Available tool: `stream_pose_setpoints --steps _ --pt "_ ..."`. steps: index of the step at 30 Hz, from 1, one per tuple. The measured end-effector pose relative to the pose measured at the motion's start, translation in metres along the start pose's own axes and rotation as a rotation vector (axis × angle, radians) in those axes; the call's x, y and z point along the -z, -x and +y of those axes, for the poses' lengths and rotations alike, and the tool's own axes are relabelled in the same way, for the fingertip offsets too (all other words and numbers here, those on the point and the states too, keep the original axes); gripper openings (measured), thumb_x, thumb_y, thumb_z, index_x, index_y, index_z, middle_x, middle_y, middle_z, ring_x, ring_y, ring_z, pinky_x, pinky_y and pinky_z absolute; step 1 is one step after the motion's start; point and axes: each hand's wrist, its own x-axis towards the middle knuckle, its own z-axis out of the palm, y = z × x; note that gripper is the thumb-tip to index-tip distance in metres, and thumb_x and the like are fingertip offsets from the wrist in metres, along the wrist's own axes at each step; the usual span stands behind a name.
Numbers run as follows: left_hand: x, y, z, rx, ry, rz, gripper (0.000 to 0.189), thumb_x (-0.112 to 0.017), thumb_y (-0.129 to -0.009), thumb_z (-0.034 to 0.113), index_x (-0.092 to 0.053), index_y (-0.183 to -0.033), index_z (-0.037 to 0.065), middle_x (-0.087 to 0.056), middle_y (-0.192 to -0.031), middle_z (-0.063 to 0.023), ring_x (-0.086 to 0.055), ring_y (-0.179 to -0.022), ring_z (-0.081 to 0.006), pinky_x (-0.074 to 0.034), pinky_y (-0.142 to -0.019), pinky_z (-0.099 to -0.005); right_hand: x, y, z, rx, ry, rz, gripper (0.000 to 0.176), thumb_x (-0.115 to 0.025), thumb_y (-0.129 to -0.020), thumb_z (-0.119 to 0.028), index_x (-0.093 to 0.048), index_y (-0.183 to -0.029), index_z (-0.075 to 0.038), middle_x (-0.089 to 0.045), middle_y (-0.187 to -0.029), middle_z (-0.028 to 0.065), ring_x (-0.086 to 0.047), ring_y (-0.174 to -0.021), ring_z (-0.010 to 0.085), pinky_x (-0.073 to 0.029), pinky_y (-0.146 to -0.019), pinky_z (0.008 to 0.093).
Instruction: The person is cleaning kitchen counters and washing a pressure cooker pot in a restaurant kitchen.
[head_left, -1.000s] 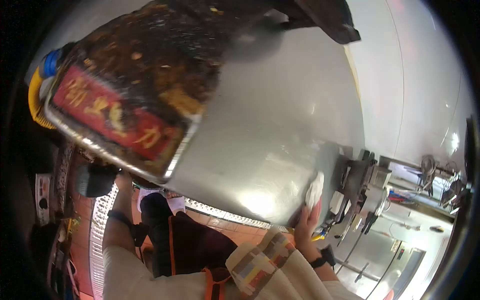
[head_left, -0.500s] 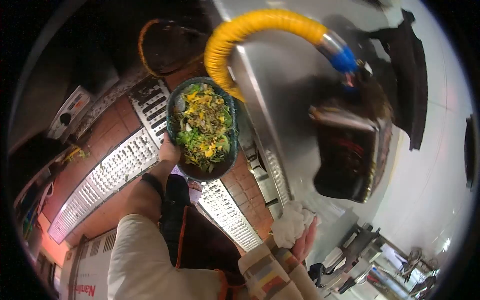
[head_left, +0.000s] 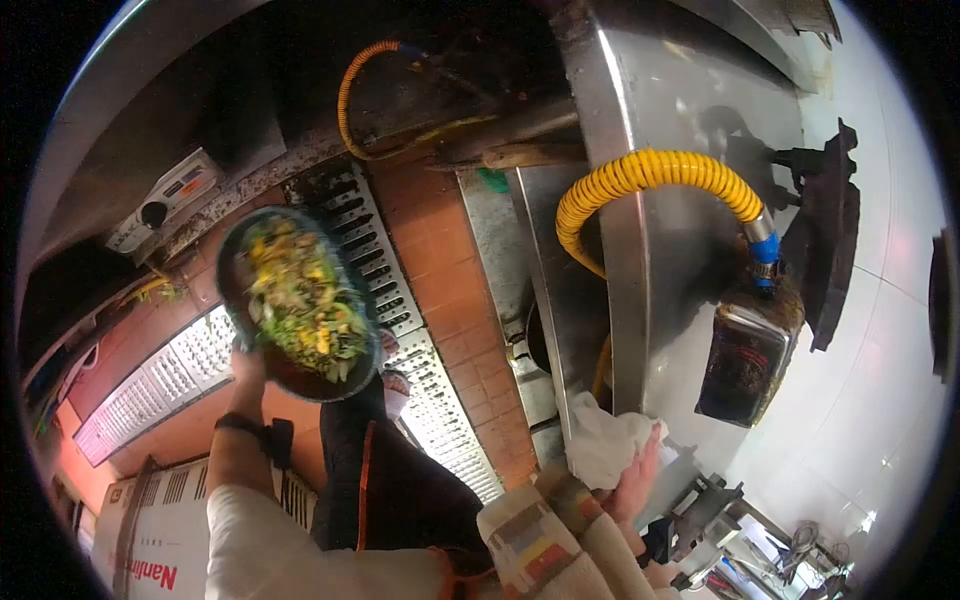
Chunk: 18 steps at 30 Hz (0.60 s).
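Observation:
An oval dark-rimmed dish (head_left: 298, 305) of chopped greens with yellow and pale pieces hangs over the floor left of centre, slightly blurred. My left hand (head_left: 246, 362) grips its lower left edge, fingers mostly hidden by the dish. At the lower right my right hand (head_left: 636, 480) is closed on a crumpled white cloth (head_left: 605, 440), beside the edge of the steel counter (head_left: 627, 330). Right of that hand and higher up, a dark, grimy metal box (head_left: 752, 355) joins a yellow coiled hose (head_left: 655, 172).
Metal drain grates (head_left: 435, 400) cross the red tile floor (head_left: 460, 290). A control panel with a black knob (head_left: 153, 214) is at the left. A white carton (head_left: 155, 530) stands lower left, and metal tools (head_left: 705, 520) lie lower right.
My left hand and the dish have moved left, and the dish has tilted. The view has shifted, with the hose and counter now farther right. The right hand still holds the cloth.

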Motion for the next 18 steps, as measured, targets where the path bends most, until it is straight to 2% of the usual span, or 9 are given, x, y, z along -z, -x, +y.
stream_pose_setpoints --steps 2,4,6,8,9,12,15,17,18 --pt "0.01 -0.002 -0.04 0.082 0.04 0.107 0.05 -0.063 -0.077 0.019 -0.042 -0.12 0.003 -0.06 -0.098 -0.0178 -0.06 -0.083 -0.0322 -0.049 -0.069 -0.0413 -0.002 0.006 0.003 -0.097 -0.01 -0.082 0.038 -0.048 -0.085 -0.009 -0.044 -0.12 0.004 -0.035 -0.135 0.0221 -0.026 -0.127 0.0359 -0.019 -0.104 0.0466" --pt "0.02 0.016 -0.04 0.307 0.364 0.105 0.047 -0.064 -0.077 0.021 -0.044 -0.114 -0.001 -0.06 -0.095 -0.0162 -0.06 -0.08 -0.0309 -0.05 -0.061 -0.0405 0.004 -0.025 -0.025 0.132 -0.021 0.048 0.034 -0.046 -0.084 -0.006 -0.047 -0.116 0.005 -0.038 -0.132 0.0225 -0.032 -0.124 0.0368 -0.024 -0.102 0.046" --pt "0.031 0.038 -0.027 0.524 0.777 0.046 0.045 -0.066 -0.078 0.023 -0.047 -0.108 -0.005 -0.059 -0.092 -0.0146 -0.06 -0.076 -0.0295 -0.052 -0.054 -0.0398 0.004 -0.055 -0.061 0.208 -0.159 0.079 0.032 -0.044 -0.083 -0.003 -0.05 -0.113 0.006 -0.042 -0.129 0.0226 -0.038 -0.121 0.0376 -0.029 -0.1 0.0451" --pt "0.019 0.005 -0.097 0.491 0.957 -0.156 0.044 -0.065 -0.079 0.024 -0.047 -0.108 -0.005 -0.059 -0.094 -0.0143 -0.059 -0.081 -0.0305 -0.052 -0.06 -0.0418 0.001 -0.071 -0.088 0.14 -0.428 0.017 0.031 -0.043 -0.081 0.001 -0.052 -0.11 0.007 -0.045 -0.126 0.0224 -0.043 -0.117 0.0384 -0.035 -0.097 0.0438" --pt "0.012 -0.007 -0.122 0.471 1.042 -0.255 0.043 -0.064 -0.08 0.024 -0.048 -0.108 -0.005 -0.059 -0.095 -0.0142 -0.059 -0.083 -0.0309 -0.052 -0.063 -0.0428 0.0 -0.069 -0.093 0.11 -0.433 0.014 0.03 -0.042 -0.081 0.002 -0.053 -0.109 0.007 -0.047 -0.124 0.0223 -0.045 -0.115 0.0386 -0.036 -0.096 0.0435" --pt "0.004 0.003 -0.117 0.628 1.232 -0.477 0.038 -0.052 -0.085 0.033 -0.051 -0.11 0.005 -0.056 -0.106 -0.0132 -0.056 -0.092 -0.0318 -0.05 -0.071 -0.0454 0.006 -0.069 -0.105 0.058 -0.432 0.004 0.027 -0.045 -0.08 0.0 -0.056 -0.104 0.005 -0.05 -0.12 0.0214 -0.049 -0.112 0.0353 -0.038 -0.095 0.042" --pt "0.011 0.029 -0.084 0.581 0.957 -0.447 0.039 -0.044 -0.088 0.038 -0.049 -0.115 0.01 -0.055 -0.107 -0.0126 -0.057 -0.087 -0.0313 -0.048 -0.073 -0.0434 0.028 -0.099 -0.11 0.357 -0.15 0.177 0.027 -0.051 -0.079 -0.004 -0.057 -0.105 0.002 -0.051 -0.119 0.0202 -0.049 -0.113 0.0314 -0.039 -0.094 0.0404" --pt "0.053 0.104 0.014 0.292 0.553 -0.516 0.045 -0.044 -0.09 0.034 -0.041 -0.119 -0.001 -0.049 -0.113 -0.0181 -0.055 -0.096 -0.032 -0.05 -0.078 -0.0429 0.03 -0.133 -0.115 0.39 -0.041 0.219 0.03 -0.053 -0.08 -0.011 -0.056 -0.107 0.002 -0.051 -0.12 0.0176 -0.049 -0.113 0.0276 -0.037 -0.095 0.0391" --pt "0.048 0.093 -0.001 0.287 0.526 -0.603 0.044 -0.047 -0.089 0.029 -0.039 -0.122 0.001 -0.051 -0.108 -0.0167 -0.057 -0.09 -0.0296 -0.05 -0.074 -0.0403 0.027 -0.136 -0.116 0.429 0.008 0.156 0.032 -0.052 -0.08 -0.012 -0.055 -0.108 0.002 -0.051 -0.12 0.0164 -0.048 -0.114 0.027 -0.036 -0.096 0.039"
